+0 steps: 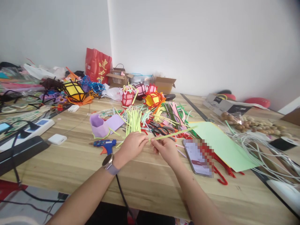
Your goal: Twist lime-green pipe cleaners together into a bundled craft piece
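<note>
Over the middle of the table, both my hands are closed close together on a yellow-green pipe cleaner (177,133). My right hand (165,150) pinches it between thumb and fingers, and its long end sticks out to the right. My left hand (134,145), a watch on its wrist, closes at the near end, where its fingers partly hide the stem. Just beyond lies a bundle of yellow-green pipe cleaners (133,120). Left of it a purple felt cup shape (98,125) with a yellow-green edge stands by a flat purple sheet (115,123).
A blue glue gun (105,144) lies left of my left wrist, its cord running off the front edge. A phone (197,159), red pipe cleaners (220,164) and a light green sheet (225,145) are to the right. Small lanterns (153,99) stand behind; a power strip (42,126) sits left.
</note>
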The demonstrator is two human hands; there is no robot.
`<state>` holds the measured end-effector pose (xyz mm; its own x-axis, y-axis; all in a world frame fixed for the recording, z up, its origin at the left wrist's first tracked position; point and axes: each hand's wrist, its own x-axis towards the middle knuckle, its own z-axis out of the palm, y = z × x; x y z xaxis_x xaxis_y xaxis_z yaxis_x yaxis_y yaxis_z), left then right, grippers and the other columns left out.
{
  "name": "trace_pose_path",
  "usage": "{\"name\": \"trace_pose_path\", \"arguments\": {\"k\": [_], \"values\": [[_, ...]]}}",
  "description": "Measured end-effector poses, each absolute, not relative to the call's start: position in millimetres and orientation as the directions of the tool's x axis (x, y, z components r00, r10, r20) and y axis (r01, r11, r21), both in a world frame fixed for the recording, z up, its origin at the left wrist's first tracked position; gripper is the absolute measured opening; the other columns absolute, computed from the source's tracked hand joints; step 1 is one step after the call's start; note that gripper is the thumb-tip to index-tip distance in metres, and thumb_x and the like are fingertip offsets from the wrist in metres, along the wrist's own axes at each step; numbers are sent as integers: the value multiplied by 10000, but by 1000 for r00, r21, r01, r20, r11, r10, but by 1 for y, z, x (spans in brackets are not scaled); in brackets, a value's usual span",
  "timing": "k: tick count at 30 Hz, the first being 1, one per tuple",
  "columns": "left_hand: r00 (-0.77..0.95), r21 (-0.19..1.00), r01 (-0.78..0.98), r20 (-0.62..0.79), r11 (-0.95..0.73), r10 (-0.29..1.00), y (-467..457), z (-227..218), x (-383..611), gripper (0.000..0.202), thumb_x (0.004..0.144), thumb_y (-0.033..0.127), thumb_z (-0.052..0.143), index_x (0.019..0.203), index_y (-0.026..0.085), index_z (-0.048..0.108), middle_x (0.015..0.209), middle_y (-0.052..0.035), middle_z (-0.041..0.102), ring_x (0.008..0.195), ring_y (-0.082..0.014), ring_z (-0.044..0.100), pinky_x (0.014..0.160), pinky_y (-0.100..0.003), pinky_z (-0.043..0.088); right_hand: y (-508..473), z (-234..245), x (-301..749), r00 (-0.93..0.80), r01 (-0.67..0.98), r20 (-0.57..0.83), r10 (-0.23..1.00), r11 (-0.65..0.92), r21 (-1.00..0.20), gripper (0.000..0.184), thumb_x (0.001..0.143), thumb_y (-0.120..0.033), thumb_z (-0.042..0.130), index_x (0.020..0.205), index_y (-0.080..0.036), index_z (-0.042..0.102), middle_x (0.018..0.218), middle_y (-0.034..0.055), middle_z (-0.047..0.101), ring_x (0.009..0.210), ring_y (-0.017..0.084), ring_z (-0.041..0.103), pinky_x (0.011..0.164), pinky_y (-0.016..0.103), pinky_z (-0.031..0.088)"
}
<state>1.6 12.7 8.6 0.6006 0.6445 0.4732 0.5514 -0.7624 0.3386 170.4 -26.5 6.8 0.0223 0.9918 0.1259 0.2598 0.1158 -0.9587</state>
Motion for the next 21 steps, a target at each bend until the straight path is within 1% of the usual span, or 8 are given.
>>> {"name": "trace_pose_path", "arguments": {"k": [3, 5, 8, 11, 13, 15, 18, 21], "values": [[641, 55, 597, 567, -800, 517, 7, 7, 4, 224, 916, 184, 433, 839, 170, 643, 805, -63, 675, 822, -199, 589, 804, -356, 400, -26, 9, 168, -39, -31, -129, 991, -130, -991, 352, 656, -490, 679, 564, -164, 583, 437, -31, 488, 369, 68, 373, 377, 208, 293], [634, 39, 605, 580, -795, 511, 6, 7, 5, 223, 918, 181, 425, 877, 168, 644, 835, -71, 681, 836, -209, 589, 809, -372, 399, -26, 11, 169, -62, -88, -126, 990, -131, -987, 349, 639, -487, 700, 584, -163, 582, 464, -35, 494, 376, 59, 362, 373, 202, 278], [589, 279, 567, 521, -775, 618, 9, 10, 3, 254, 930, 209, 408, 884, 175, 655, 869, -59, 696, 843, -196, 607, 794, -339, 417, -29, 14, 175, -33, 79, 83, 996, 86, -993, 285, 707, -460, 674, 684, -185, 604, 492, -42, 513, 408, 82, 413, 402, 211, 313], [654, 556, 431, 350, -711, 670, 15, 14, 0, 303, 942, 259, 388, 825, 182, 656, 806, -18, 693, 768, -151, 622, 709, -255, 433, -31, 16, 180, -87, 336, 311, 946, 322, -885, 206, 761, -409, 640, 749, -204, 651, 570, -14, 576, 489, 114, 489, 470, 233, 377], [680, 613, 405, 294, -678, 672, 17, 15, -2, 288, 933, 272, 412, 793, 179, 645, 771, -6, 682, 728, -139, 616, 666, -232, 424, -32, 16, 180, -113, 426, 382, 917, 392, -815, 186, 764, -384, 635, 724, -205, 671, 621, 10, 610, 549, 127, 522, 519, 243, 404], [660, 550, 443, 335, -708, 673, 16, 14, -2, 237, 917, 257, 451, 798, 175, 639, 783, -13, 679, 736, -147, 605, 684, -246, 416, -31, 15, 178, -74, 418, 333, 940, 333, -845, 188, 745, -383, 647, 704, -201, 667, 570, -1, 589, 512, 120, 504, 495, 237, 391], [639, 282, 546, 469, -789, 610, 12, 11, 0, 225, 915, 211, 445, 811, 170, 640, 814, -41, 678, 790, -182, 588, 773, -317, 393, -29, 12, 173, 4, 219, 87, 996, 84, -972, 253, 715, -432, 658, 664, -185, 631, 453, -37, 512, 395, 94, 423, 400, 218, 322], [660, 55, 586, 547, -809, 515, 8, 8, 3, 229, 917, 175, 422, 874, 174, 647, 845, -55, 682, 851, -211, 577, 826, -372, 363, -28, 10, 172, -30, 29, -85, 996, -84, -996, 337, 689, -472, 667, 574, -162, 601, 436, -30, 489, 389, 82, 404, 379, 210, 294]]}}
